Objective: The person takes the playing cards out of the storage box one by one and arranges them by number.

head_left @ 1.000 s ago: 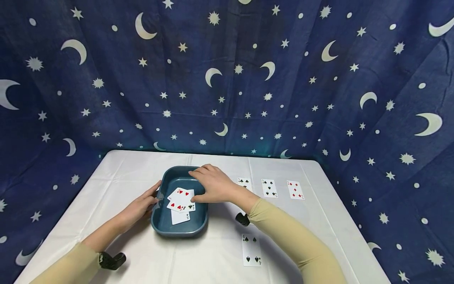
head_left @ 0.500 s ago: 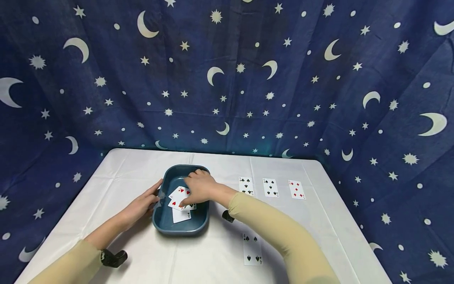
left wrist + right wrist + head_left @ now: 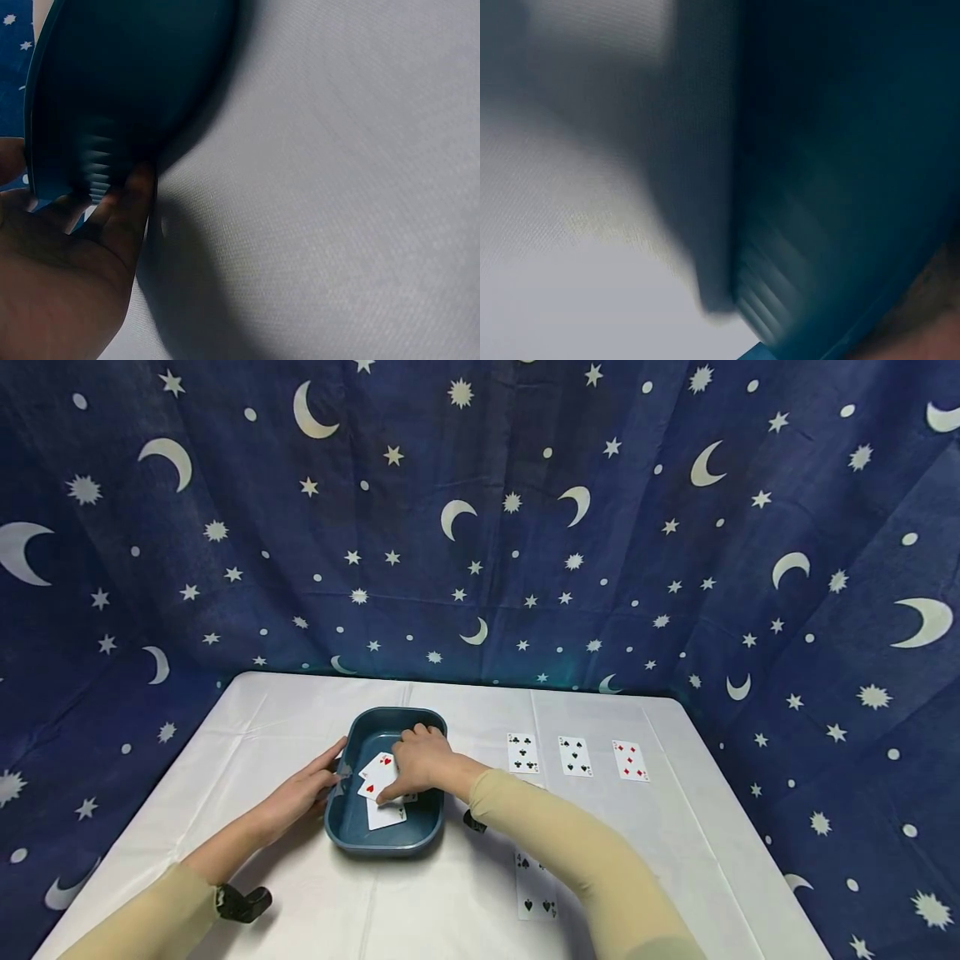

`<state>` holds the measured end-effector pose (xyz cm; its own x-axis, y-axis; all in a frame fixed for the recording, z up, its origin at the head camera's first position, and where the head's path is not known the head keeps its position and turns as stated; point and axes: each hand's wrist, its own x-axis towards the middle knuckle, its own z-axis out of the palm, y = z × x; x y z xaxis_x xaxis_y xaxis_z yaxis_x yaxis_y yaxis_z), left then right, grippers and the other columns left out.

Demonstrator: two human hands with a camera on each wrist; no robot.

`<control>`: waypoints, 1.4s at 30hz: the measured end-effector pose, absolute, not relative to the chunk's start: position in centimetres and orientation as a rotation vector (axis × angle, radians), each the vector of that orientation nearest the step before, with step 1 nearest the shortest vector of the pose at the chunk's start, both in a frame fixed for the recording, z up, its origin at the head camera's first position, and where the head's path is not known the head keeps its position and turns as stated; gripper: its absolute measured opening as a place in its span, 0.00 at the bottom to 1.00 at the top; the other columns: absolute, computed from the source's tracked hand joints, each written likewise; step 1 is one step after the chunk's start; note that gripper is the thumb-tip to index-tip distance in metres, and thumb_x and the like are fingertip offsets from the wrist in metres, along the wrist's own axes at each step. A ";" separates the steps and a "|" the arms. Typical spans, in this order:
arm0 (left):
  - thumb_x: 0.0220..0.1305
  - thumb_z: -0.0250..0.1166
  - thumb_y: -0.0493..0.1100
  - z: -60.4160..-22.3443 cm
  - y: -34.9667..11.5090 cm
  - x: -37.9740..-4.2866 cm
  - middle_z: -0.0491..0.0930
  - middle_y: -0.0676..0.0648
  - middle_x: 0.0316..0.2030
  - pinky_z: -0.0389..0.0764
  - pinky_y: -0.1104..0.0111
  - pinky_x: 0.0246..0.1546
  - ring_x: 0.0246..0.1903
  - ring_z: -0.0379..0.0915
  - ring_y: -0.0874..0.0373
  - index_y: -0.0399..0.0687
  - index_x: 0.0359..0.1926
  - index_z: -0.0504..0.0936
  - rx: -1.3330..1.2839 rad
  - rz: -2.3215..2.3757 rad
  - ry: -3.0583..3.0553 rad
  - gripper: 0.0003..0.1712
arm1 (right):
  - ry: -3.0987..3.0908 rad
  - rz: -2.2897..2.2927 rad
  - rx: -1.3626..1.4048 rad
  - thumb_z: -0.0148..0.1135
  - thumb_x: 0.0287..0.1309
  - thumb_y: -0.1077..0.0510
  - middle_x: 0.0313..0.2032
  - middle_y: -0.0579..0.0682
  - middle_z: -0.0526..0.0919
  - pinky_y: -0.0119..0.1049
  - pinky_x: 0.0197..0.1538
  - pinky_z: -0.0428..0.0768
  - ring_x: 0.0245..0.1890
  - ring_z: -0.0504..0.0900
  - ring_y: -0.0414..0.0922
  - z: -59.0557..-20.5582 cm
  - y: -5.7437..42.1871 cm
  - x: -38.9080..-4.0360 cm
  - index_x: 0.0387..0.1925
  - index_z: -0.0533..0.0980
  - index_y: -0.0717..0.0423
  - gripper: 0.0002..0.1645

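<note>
In the head view my left hand point(image 3: 298, 793) touches the left outside wall of a dark blue plastic tub point(image 3: 386, 847). The left wrist view shows its straight fingers along the tub's wall point(image 3: 142, 67), with the thumb up at the rim. My right hand point(image 3: 422, 762) reaches down into the tub, thumb spread from the fingers and right at the playing cards. Several cards lie overlapped there, including a heart card point(image 3: 372, 787) and a white card point(image 3: 386, 814) below it. The hand covers part of the pile. The right wrist view holds mostly the tub's outer wall point(image 3: 840, 172).
On the white-covered table point(image 3: 225, 760), a five of clubs point(image 3: 522, 752), a five of spades point(image 3: 575, 757) and a five of diamonds point(image 3: 631, 761) form a row at the right. Nearer lies a four of spades point(image 3: 534, 897), partly behind the right sleeve point(image 3: 555, 827). A starry curtain point(image 3: 480, 527) stands behind.
My right hand has moved left and down from over the tub's right rim into the tub, onto the card pile, covering more of it. The left hand stays at the tub's side.
</note>
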<state>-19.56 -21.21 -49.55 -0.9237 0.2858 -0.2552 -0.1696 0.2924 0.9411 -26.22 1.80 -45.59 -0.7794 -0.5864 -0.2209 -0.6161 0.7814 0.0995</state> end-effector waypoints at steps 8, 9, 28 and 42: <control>0.78 0.46 0.42 -49.5 -21.1 -19.4 0.37 0.34 0.80 0.73 0.58 0.57 0.72 0.56 0.39 0.63 0.83 0.40 0.122 1.674 2.184 0.40 | 2.802 0.253 -0.926 0.62 0.41 0.13 0.51 0.45 0.76 0.46 0.63 0.67 0.52 0.68 0.45 -46.2 1.5 -26.3 0.61 0.79 0.45 0.55; 0.78 0.46 0.42 -49.4 -21.1 -19.4 0.37 0.34 0.80 0.73 0.58 0.56 0.72 0.56 0.39 0.64 0.83 0.40 0.123 1.677 2.182 0.40 | 2.806 0.255 -0.923 0.62 0.40 0.13 0.51 0.45 0.76 0.46 0.63 0.67 0.52 0.68 0.45 -46.2 1.5 -26.3 0.61 0.80 0.45 0.55; 0.78 0.45 0.43 -49.3 -21.1 -19.6 0.38 0.35 0.80 0.69 0.52 0.64 0.75 0.51 0.38 0.62 0.83 0.40 0.141 1.668 2.186 0.40 | 2.832 0.287 -0.988 0.67 0.43 0.18 0.54 0.46 0.75 0.45 0.60 0.69 0.53 0.68 0.45 -46.2 1.7 -26.3 0.61 0.79 0.45 0.51; 0.78 0.46 0.41 -49.0 -21.0 -19.3 0.36 0.33 0.80 0.70 0.51 0.62 0.74 0.50 0.37 0.61 0.83 0.39 0.148 1.680 2.180 0.41 | 2.848 0.177 -1.098 0.72 0.44 0.25 0.55 0.46 0.76 0.44 0.60 0.69 0.54 0.68 0.45 -44.2 3.4 -26.1 0.65 0.76 0.43 0.49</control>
<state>-19.28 -21.00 -49.00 -0.9212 0.3109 -0.2339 -0.1470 0.2785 0.9491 -26.08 3.36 -44.21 -0.7390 -0.6629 -0.1202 -0.6727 0.7359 0.0773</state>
